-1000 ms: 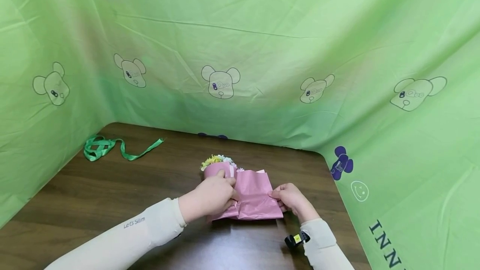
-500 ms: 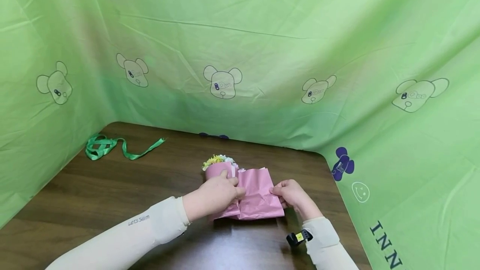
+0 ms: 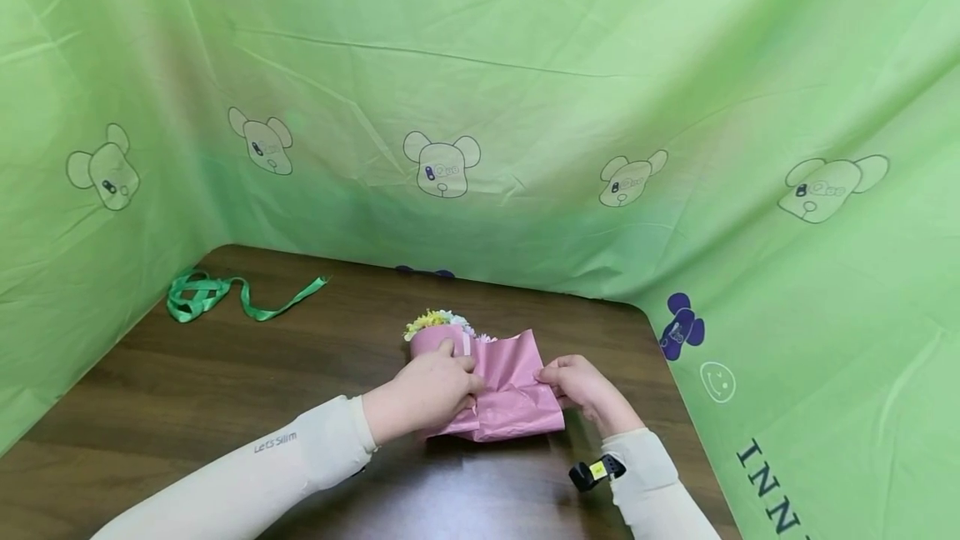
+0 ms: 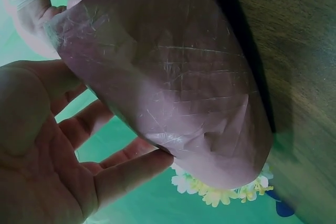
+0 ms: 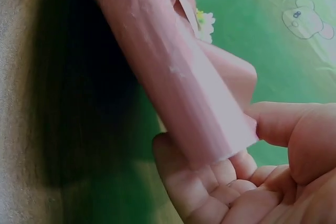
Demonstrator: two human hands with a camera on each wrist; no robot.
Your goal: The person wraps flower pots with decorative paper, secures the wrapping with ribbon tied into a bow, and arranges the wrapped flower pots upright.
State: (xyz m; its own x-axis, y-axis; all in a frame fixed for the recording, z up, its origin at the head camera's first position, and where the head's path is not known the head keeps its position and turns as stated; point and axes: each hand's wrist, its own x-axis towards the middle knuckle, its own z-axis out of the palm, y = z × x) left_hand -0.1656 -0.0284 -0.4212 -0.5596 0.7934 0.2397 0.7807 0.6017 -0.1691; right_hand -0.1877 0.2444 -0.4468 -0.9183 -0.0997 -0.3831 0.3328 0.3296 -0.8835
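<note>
A small bouquet of yellow and white flowers (image 3: pixel 429 322) lies on the table, its stems hidden inside pink wrapping paper (image 3: pixel 513 382). My left hand (image 3: pixel 429 386) holds the wrapped part from above, thumb near the flower end and fingers on the paper. In the left wrist view its fingertips meet the top of the pink paper (image 4: pixel 178 77). To the right, my right hand (image 3: pixel 585 390) pinches the paper's free side edge between thumb and fingers. The right wrist view shows that paper (image 5: pixel 173 72) curving over, with fingers under its lower corner.
Loosely looped green ribbon (image 3: pixel 198 294) lies at the table's back left. Green printed cloth (image 3: pixel 450 90) encloses the brown wooden table (image 3: pixel 300 373) at the back and both sides. A black strap (image 3: pixel 596 472) is on the right wrist.
The right hand has lifted and drawn the paper's free edge slightly inward, so the sheet now creases and its upper corner stands higher. The left hand moved a little right, fingers on the paper.
</note>
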